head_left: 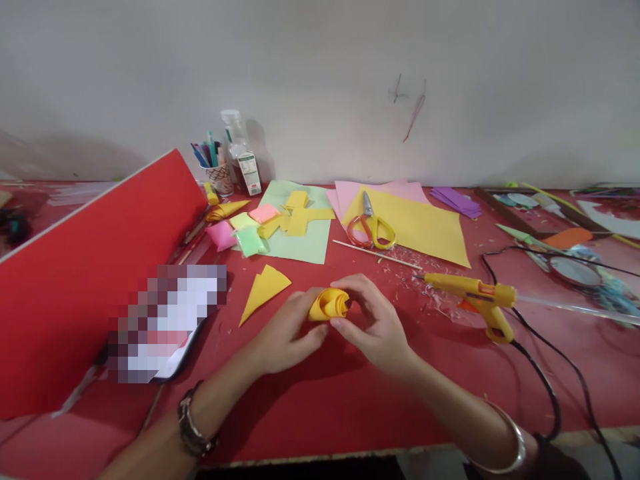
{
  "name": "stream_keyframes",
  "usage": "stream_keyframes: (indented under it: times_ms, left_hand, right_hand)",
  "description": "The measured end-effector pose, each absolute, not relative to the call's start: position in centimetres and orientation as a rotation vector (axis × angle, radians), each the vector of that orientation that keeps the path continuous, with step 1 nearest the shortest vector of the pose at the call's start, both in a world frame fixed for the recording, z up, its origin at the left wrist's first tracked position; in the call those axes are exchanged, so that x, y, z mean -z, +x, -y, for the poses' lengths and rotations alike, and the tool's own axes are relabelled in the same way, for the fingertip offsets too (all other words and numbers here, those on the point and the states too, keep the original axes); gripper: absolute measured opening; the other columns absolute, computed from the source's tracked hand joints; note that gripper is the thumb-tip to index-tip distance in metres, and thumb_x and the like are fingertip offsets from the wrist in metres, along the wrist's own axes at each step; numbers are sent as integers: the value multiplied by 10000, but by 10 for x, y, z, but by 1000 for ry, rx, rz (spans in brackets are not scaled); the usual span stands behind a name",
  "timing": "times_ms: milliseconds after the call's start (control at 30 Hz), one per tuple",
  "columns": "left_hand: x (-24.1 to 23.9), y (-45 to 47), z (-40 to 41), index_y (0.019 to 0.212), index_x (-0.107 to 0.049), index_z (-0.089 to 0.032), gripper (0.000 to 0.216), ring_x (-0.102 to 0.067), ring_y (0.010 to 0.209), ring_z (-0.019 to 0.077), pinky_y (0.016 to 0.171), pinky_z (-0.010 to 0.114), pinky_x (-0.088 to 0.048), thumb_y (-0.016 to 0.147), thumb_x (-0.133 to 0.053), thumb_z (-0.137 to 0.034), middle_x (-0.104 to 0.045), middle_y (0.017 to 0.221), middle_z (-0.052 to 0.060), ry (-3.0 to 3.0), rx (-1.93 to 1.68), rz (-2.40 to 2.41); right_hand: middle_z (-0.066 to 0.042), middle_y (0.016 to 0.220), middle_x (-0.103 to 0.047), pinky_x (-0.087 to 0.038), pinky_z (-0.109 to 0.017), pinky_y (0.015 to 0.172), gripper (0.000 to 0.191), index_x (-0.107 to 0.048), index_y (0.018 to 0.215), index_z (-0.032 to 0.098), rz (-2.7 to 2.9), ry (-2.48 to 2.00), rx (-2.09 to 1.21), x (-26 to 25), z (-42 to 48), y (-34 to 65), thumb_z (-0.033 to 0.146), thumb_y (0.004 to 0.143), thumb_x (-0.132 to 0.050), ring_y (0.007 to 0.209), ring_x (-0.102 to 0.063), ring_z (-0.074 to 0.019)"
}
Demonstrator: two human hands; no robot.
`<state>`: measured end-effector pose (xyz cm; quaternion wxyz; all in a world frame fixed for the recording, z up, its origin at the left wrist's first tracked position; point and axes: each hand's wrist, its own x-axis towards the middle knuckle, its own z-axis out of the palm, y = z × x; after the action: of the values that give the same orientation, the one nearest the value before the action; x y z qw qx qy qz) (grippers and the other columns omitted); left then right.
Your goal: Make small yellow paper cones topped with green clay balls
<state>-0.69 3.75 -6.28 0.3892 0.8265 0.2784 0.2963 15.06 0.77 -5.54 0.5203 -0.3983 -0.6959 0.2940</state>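
Note:
A rolled piece of yellow paper [327,304] is held between my two hands above the red table, its spiral end facing me. My left hand [293,333] grips it from the left, thumb below and fingers behind. On the other side, my right hand [375,323] pinches its right end between thumb and fingers. Left of my hands lies a flat cut piece of yellow paper [265,291]. Farther back, a yellow paper cone [227,211] rests near the small coloured packets [250,241].
A yellow glue gun [470,291] with a black cord lies at right. Scissors [371,227] and a thin stick [377,255] lie by yellow sheets [430,223]. A phone [173,363] leans against a red board [100,267]. A bottle [243,160] and pen cup [219,179] stand behind.

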Motion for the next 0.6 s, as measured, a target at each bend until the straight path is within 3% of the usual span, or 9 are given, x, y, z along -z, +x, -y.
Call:
stream_keyframes:
  times_ms: [100, 233, 400, 600]
  left_hand:
    - [65, -7, -38, 1059, -401, -185, 335, -538, 890, 194, 736, 313, -437, 756, -498, -289, -576, 995, 67, 2012, -712, -698]
    - [63, -8, -40, 980, -443, -178, 279, -539, 759, 168, 644, 279, -419, 768, -484, -354, -588, 886, 37, 2026, -625, -816]
    - [54, -15, -48, 834, -502, -167, 238, -457, 578, 117, 513, 215, -326, 768, -472, -393, -524, 671, -25, 2159, -483, -831]
    - [50, -23, -57, 794, -525, -158, 239, -429, 548, 98, 508, 202, -306, 776, -446, -382, -512, 641, -30, 2215, -505, -846]
  right_hand:
    - [-32, 889, -510, -442, -287, 697, 293, -485, 993, 227, 1663, -954, -726, 56, -7, 151, 221, 718, -586, 805, -499, -151]
    - [-33, 883, -502, -434, -291, 704, 236, -503, 1000, 218, 1666, -913, -720, 51, -7, 156, 202, 765, -495, 799, -490, -143]
    - [-18, 770, -517, -438, -270, 656, 137, -565, 805, 194, 1717, -921, -669, 45, -10, 161, 109, 754, -470, 739, -506, -126]
    - [-23, 802, -531, -466, -273, 648, 157, -573, 794, 196, 1751, -945, -717, 49, -12, 157, 81, 713, -504, 736, -531, -122]
